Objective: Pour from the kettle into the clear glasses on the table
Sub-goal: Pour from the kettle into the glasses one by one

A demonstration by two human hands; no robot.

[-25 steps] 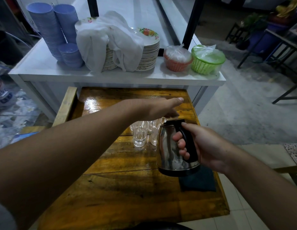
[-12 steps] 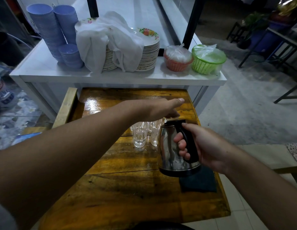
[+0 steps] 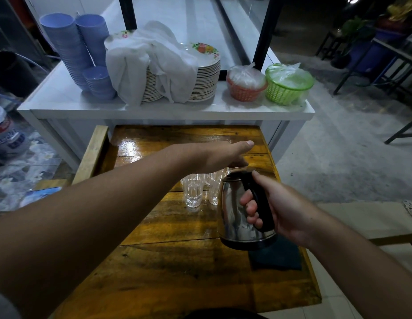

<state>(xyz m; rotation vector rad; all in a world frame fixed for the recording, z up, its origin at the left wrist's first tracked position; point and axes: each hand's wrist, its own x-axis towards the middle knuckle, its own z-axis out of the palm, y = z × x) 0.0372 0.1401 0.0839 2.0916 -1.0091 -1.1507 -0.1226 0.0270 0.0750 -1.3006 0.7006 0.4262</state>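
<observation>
A steel kettle with a black handle hangs just above the right side of the wooden table, roughly upright. My right hand is wrapped around its handle. My left hand reaches across from the left, thumb stretched out, with its fingers down on the kettle's lid. Several clear glasses stand clustered on the table just left of the kettle, partly hidden under my left hand. The front glass looks to hold a little water at the bottom.
A dark cloth lies under the kettle near the table's right edge. Behind the table, a white counter holds stacked blue cups, cloth-draped plates, an orange basket and a green basket.
</observation>
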